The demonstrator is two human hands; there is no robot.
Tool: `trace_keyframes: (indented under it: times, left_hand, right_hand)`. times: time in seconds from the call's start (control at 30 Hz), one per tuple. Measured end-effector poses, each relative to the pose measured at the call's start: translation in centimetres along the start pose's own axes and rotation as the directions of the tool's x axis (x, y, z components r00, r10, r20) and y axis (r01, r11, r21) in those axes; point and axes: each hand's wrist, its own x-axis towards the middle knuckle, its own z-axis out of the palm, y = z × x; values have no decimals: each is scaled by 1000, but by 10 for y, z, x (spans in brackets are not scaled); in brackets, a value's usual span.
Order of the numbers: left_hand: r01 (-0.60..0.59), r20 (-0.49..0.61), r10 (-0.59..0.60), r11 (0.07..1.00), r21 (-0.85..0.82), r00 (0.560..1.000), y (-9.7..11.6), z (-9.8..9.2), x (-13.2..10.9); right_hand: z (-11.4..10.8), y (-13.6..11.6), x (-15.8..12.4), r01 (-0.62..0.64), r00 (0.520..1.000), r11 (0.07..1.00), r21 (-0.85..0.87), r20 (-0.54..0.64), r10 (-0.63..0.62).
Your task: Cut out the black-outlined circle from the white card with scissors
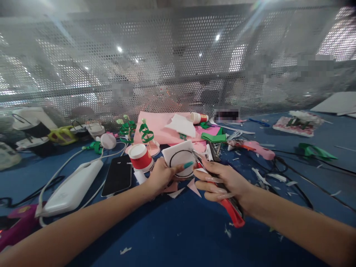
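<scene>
My left hand (161, 176) pinches a small white board (178, 149) with a black circle drawn on it. Its thumb, with a teal nail, lies flat inside the circle. In my right hand (222, 181) is a red-handled tool (232, 211) with dark parts, its fingers wrapped round the handle; I cannot tell whether it is scissors or pliers. The narrow metal tip meets the right edge of the board. Left of my left hand stands a red-and-white paper cup (139, 157). Pink and white paper scraps (194, 187) lie just below the board.
To the left lie a black phone (118, 176), a white power bank (73, 189) and cables. Green spiral paper plants (146, 133) stand behind the cup. A pink glue gun (258, 149) lies right, its cord trailing. Perforated metal panel (167, 74) bounds the blue table's back.
</scene>
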Motion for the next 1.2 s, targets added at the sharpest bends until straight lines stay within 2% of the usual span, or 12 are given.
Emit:
trace_keyframes:
  times: [0.17,0.3,0.43,0.6,0.9,0.97,1.1,1.2]
  left_hand:
    - [-63,-4,63,996,59,998,3,2,-5]
    - [-116,-6,118,977,178,993,5,5,-12]
    - [-106,62,95,972,211,994,3,3,-15]
    - [-200,102,182,954,221,978,3,4,-12]
    - [-293,128,271,936,197,954,2,9,-10]
    - [-267,113,249,944,196,962,3,9,-8]
    - [-196,47,190,962,189,981,4,7,-6]
    - [-141,-7,144,975,172,990,4,5,-5]
  right_hand:
    - [-1,2,-2,-27,996,999,-43,83,30]
    - [4,4,-7,-2,1000,1000,-29,24,3]
    - [7,5,-10,44,999,999,-32,-9,-44]
    - [8,5,-9,58,998,998,-15,-7,-58]
    - [3,-3,-5,-64,984,997,-38,164,70]
    - [3,-3,-3,-58,983,997,-41,175,65]
    - [8,0,-2,10,996,1000,-12,90,-9]
    - [13,2,-4,16,998,1000,5,56,-17]
